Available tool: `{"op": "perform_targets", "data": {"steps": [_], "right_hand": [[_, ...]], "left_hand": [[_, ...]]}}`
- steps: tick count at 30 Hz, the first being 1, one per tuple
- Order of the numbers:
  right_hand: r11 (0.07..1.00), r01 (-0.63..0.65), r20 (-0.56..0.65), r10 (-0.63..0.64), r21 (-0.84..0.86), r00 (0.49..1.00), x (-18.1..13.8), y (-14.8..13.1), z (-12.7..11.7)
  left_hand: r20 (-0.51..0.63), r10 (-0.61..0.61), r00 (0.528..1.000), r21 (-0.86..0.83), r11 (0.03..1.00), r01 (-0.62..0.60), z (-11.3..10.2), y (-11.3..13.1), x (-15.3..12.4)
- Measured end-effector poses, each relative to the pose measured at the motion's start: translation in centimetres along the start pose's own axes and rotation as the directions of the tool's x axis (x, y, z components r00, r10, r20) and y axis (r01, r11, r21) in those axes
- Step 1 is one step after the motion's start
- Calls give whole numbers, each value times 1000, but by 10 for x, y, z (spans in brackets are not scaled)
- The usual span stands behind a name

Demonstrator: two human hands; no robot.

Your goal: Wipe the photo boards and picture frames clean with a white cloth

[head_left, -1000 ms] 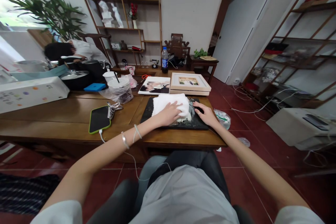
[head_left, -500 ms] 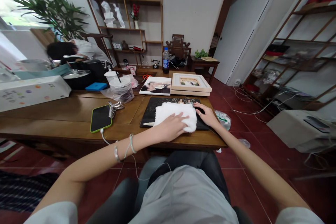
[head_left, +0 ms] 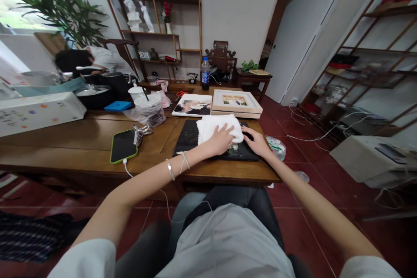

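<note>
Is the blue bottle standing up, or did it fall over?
Standing up. The bottle is upright behind the picture frames, with its cap at the top.

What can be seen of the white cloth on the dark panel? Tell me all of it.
The white cloth looks like soft terry towelling, folded into a thick, rumpled pad. It lies flat on the far right part of a dark photo panel on the wooden table. The left hand presses palm down on its near edge; the right hand rests on the panel beside it.
</note>
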State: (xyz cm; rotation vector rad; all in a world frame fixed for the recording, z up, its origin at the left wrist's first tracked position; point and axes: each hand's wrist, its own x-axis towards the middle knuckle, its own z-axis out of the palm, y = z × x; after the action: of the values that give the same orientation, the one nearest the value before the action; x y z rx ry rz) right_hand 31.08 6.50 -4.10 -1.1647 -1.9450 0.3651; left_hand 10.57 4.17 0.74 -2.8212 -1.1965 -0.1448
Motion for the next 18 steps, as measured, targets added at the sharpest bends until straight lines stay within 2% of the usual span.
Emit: {"op": "perform_targets", "data": {"steps": [7, 10, 14, 18], "right_hand": [[999, 9, 11, -9, 35, 1000, 0, -1, -2], [998, -3, 7, 3, 55, 1000, 0, -1, -2], [998, -11, 5, 10, 61, 1000, 0, -1, -1], [998, 2, 10, -3, 56, 1000, 0, 0, -1]], "left_hand": [[13, 78, 997, 122, 989, -79, -8, 63, -56], [13, 114, 993, 135, 984, -115, -11, 82, -73], [22, 155, 988, 124, 980, -156, -17, 85, -80], [50, 152, 987, 84, 984, -156, -21, 65, -65]]}}
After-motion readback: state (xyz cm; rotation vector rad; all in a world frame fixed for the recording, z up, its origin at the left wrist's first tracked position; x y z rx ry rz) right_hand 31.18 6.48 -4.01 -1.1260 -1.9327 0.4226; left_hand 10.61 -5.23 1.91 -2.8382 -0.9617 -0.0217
